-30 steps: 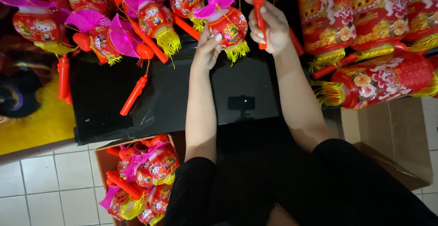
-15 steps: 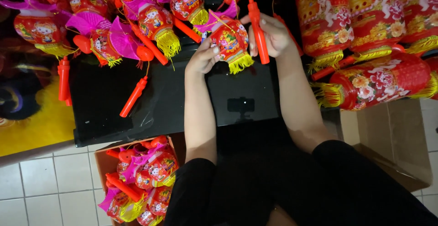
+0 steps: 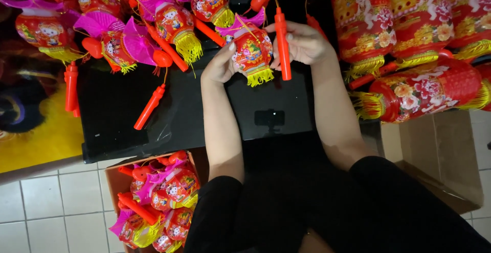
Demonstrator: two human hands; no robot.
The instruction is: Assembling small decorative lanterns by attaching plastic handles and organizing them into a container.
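Hands meet above the glossy black tabletop [image 3: 194, 110]: the left hand [image 3: 221, 64] cups the side of a small red paper lantern with yellow fringe and pink fan trim [image 3: 252, 53], while the right hand [image 3: 303, 42] is closed around its orange plastic handle stick [image 3: 282, 43]. At ten o'clock of the lantern lies a heap of matching small lanterns [image 3: 128, 23]; at three o'clock lie large red cylindrical lanterns [image 3: 409, 33]; at seven o'clock an open cardboard box of small lanterns [image 3: 156, 202] sits on the white tiled floor [image 3: 56, 207].
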